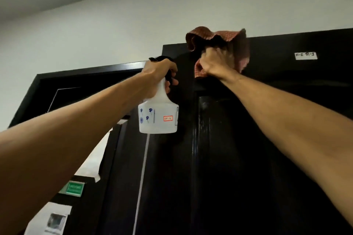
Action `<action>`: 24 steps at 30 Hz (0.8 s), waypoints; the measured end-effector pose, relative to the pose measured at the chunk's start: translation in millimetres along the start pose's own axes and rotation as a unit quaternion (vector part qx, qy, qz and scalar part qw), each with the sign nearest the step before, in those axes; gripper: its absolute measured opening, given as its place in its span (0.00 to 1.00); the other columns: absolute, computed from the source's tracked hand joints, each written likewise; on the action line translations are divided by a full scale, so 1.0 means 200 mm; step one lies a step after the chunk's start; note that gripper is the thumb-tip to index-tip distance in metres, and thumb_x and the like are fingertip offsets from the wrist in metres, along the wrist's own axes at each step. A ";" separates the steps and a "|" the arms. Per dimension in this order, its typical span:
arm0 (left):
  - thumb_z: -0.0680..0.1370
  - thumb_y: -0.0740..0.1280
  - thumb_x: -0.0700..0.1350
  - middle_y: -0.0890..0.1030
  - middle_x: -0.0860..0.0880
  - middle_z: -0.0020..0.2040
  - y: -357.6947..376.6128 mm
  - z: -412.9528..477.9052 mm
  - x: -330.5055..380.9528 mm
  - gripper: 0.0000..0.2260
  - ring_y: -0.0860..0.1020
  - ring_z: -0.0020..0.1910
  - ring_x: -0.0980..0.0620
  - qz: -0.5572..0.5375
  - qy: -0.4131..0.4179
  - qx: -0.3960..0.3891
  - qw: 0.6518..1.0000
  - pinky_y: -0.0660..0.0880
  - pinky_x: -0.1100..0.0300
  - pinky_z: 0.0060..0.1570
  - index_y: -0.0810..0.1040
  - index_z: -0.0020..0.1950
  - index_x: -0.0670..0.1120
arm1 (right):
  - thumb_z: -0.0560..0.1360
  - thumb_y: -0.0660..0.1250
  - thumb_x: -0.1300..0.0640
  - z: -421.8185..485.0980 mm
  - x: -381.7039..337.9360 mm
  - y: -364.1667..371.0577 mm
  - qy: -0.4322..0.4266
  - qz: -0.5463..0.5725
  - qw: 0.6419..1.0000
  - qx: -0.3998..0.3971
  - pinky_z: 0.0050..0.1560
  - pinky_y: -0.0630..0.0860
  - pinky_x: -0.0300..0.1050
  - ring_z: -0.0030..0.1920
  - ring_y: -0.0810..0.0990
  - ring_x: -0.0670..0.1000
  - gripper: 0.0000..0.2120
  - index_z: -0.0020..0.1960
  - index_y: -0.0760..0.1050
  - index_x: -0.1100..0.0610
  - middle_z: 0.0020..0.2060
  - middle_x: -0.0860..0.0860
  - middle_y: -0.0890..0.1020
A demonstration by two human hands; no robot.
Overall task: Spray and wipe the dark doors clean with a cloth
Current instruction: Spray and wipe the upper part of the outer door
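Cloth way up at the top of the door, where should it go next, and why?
Probably drag the cloth straight down. The right hand holds it against the top of the dark door, while wet shiny streaks sit on the panel just below, seemingly not yet wiped. The left hand holds the spray bottle beside it.

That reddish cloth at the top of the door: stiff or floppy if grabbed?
Probably floppy: the cloth bunches into soft folds above the right hand and a corner droops below it. Likely light too, as one hand holds it overhead against the dark door.
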State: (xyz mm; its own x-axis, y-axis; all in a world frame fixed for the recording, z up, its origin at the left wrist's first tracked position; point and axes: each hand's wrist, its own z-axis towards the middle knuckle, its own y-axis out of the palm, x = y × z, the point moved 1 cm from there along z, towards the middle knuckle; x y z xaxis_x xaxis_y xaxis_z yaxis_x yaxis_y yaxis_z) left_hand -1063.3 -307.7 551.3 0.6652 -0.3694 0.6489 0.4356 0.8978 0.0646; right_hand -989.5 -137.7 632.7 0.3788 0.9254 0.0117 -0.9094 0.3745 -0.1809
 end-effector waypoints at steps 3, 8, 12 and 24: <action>0.78 0.69 0.41 0.84 0.39 0.36 -0.14 0.03 -0.03 0.06 0.69 0.19 0.52 -0.003 -0.001 0.020 1.000 0.71 0.64 0.23 0.78 0.42 0.41 | 0.76 0.58 0.49 -0.01 -0.24 0.12 -0.110 0.019 0.991 -0.077 0.68 0.69 0.53 0.64 0.76 0.62 0.18 0.60 0.78 0.57 0.64 0.59 0.79; 0.78 0.70 0.42 0.86 0.39 0.38 -0.35 0.04 -0.10 0.06 0.70 0.19 0.52 0.007 -0.015 0.043 0.999 0.72 0.64 0.24 0.79 0.44 0.41 | 0.82 0.52 0.50 0.13 -0.40 0.14 -0.092 -0.024 0.996 -0.005 0.69 0.64 0.55 0.69 0.71 0.61 0.20 0.70 0.71 0.51 0.70 0.57 0.74; 0.78 0.69 0.41 0.84 0.40 0.37 -0.44 -0.02 -0.15 0.07 0.69 0.18 0.53 0.003 -0.024 0.051 0.998 0.71 0.65 0.22 0.78 0.41 0.41 | 0.79 0.55 0.49 0.00 -0.47 0.25 -0.242 -0.080 0.966 -0.046 0.75 0.56 0.55 0.72 0.67 0.60 0.22 0.72 0.71 0.49 0.72 0.55 0.72; 0.76 0.71 0.42 0.85 0.40 0.37 -0.43 -0.37 -0.17 0.06 0.71 0.20 0.52 -0.003 -0.045 0.056 0.997 0.72 0.61 0.27 0.81 0.45 0.40 | 0.74 0.63 0.58 -0.61 -0.41 0.26 -0.140 0.034 0.988 -0.054 0.72 0.66 0.57 0.64 0.73 0.62 0.20 0.66 0.75 0.61 0.63 0.59 0.77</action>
State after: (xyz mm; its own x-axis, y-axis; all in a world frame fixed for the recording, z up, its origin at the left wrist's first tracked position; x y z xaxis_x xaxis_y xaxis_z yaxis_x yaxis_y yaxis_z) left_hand -1078.7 -390.9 466.8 0.6030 -0.3569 0.7134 0.3654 0.9186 0.1507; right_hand -1046.7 -202.0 501.4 0.2411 0.9335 0.2653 -0.9016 0.3166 -0.2946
